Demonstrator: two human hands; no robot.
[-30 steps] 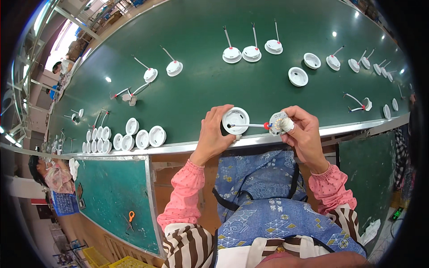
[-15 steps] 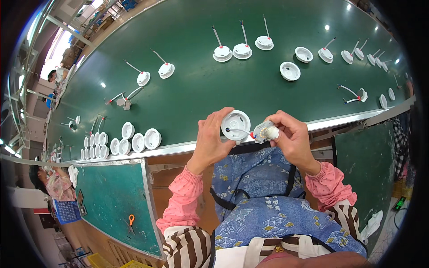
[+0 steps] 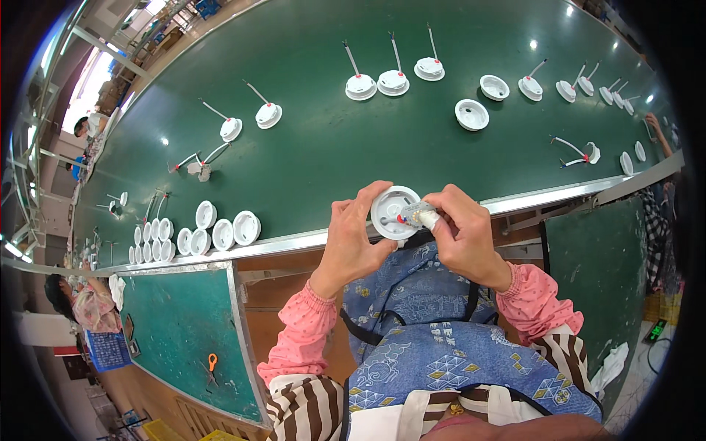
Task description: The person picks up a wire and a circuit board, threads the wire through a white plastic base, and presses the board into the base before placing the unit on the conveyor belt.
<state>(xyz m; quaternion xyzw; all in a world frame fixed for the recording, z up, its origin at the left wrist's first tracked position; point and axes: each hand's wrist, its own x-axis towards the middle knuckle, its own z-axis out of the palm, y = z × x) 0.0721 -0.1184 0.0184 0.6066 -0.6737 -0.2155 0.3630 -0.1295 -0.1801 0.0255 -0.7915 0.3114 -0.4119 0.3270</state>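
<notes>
Over the front edge of the green table [image 3: 316, 184], my left hand [image 3: 349, 239] is closed round the rim of a round white lamp housing [image 3: 384, 201], its hollow side facing up. My right hand [image 3: 465, 234] pinches a small LED board [image 3: 419, 213] with a white wrapping at one finger. The board is tilted over the right part of the housing. A short length of white cable with a red collar [image 3: 401, 218] runs from the board down into the housing. The cable's far end is hidden.
White housings [image 3: 246, 228] stand in rows at the front left. Farther back are several housings with upright cables [image 3: 393, 82] and two bare housings [image 3: 471, 115]. Loose boards with cables [image 3: 200, 170] lie left and right. Another person's hand [image 3: 652, 121] reaches in at far right. Orange-handled scissors [image 3: 212, 361] lie lower left.
My right hand has moved left, bringing the LED board over the housing. Less cable shows between them. Another person's hand has appeared at the far right.
</notes>
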